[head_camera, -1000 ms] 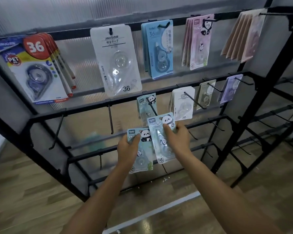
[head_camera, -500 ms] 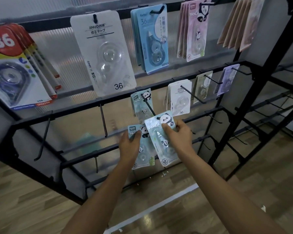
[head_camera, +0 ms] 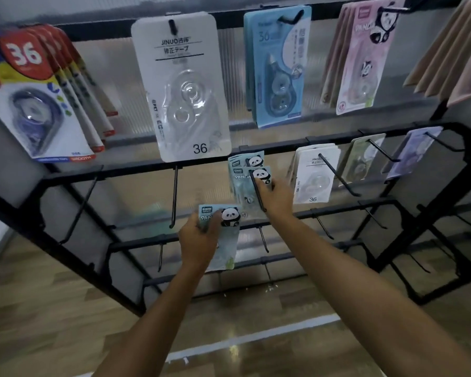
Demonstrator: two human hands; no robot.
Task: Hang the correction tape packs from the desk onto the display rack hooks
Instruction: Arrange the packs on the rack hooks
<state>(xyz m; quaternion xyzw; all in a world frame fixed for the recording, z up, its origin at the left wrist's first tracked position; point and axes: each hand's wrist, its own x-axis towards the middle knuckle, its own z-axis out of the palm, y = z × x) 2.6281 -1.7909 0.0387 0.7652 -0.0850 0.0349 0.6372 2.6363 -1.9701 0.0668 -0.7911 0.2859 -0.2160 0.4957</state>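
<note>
Left hand [head_camera: 199, 236] covers held pack [head_camera: 223, 240] middle; beige packs [head_camera: 446, 50] cut off right.

The display rack [head_camera: 337, 137] looks like matt black metal; the panda pack [head_camera: 245, 183] is glossy card under clear plastic; the floor [head_camera: 38, 308] is polished wood-grain; the rear panel [head_camera: 125, 85] is ribbed translucent plastic.

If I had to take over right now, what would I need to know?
Right hand: grip on a blue panda pack, threading it onto a middle-row hook.
Left hand: holds another blue panda pack lower down, off any hook.
Another panda pack already hangs behind on that hook.
Done: top row and the right side of the middle row carry packs.
Left: seat the right hand's pack, then hang the left's. The desk is out of view, so I can't tell whether more packs wait.
</note>
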